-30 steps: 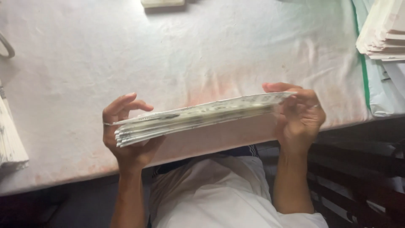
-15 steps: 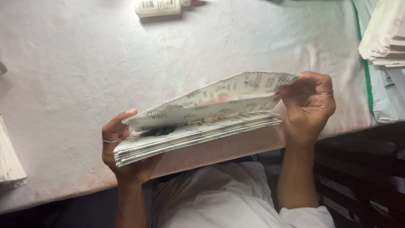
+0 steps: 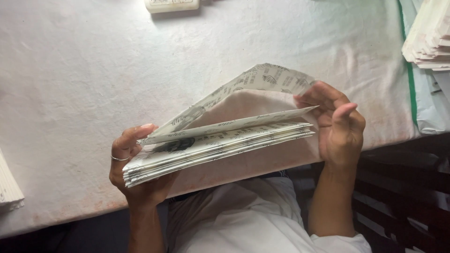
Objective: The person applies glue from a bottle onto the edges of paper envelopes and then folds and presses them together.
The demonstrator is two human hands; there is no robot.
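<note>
Stack of printed sheets, newsprint-like, grey-white with dark print, held edge-on above the near edge of the table. Stack slopes: lower at the left, higher at the right.

Top sheet lifted clear of the rest at its right end, arching up and over; a second sheet below it is also parted slightly from the pile. Left ends of all sheets stay together.

Left hand grips the low left end of the stack, fingers curled round from below and behind, thumb side pressing the top; closed firmly on the paper. A ring shows on one finger.

Right hand at the high right end. Fingers bent, tips pinching the raised top sheet at its right edge; the hand is partly closed, not a fist. Whether the lower fingers also brace the stack's right end is hard to tell, as the hand hides that edge.

Table covered in a pale cloth with faint reddish stains. A second pile of folded papers sits at the far right corner, well apart. Small pale box at the top edge. Another paper pile edge at far left. No open containers in view.
</note>
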